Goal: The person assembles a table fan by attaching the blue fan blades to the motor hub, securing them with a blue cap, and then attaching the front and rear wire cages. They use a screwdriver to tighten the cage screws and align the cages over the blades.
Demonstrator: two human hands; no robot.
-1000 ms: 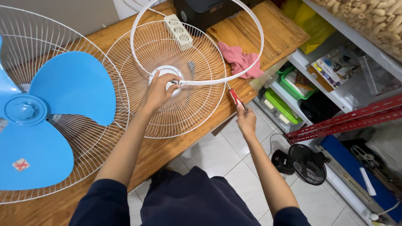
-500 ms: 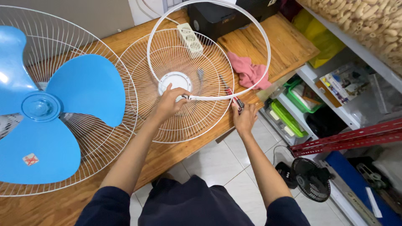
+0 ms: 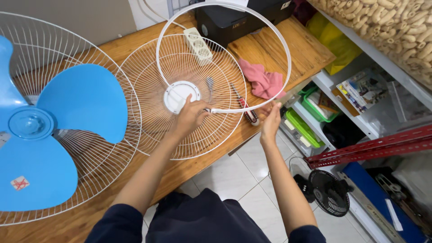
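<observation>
A wooden worktop (image 3: 288, 40) meets a grey wall (image 3: 81, 18). Right of the worktop stand white shelves (image 3: 355, 121); below it, pale floor tiles (image 3: 243, 171).

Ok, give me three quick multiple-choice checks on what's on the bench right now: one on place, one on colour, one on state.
1. Where does the red-handled screwdriver lie?
A. on the wooden bench by the white fan guard
B. on the floor tiles
C. on the shelf

2. What colour is the fan blade?
A. white
B. blue
C. red

3. What does the left hand hold?
A. the pink rag
B. nothing
C. the joint end of the white guard ring

Answers: 1 A, it rests at the bench edge beside the right hand, which is open. 2 B, the three-lobed blade is blue. 3 C, its fingers close on the ring's end over the white fan guard.
</observation>
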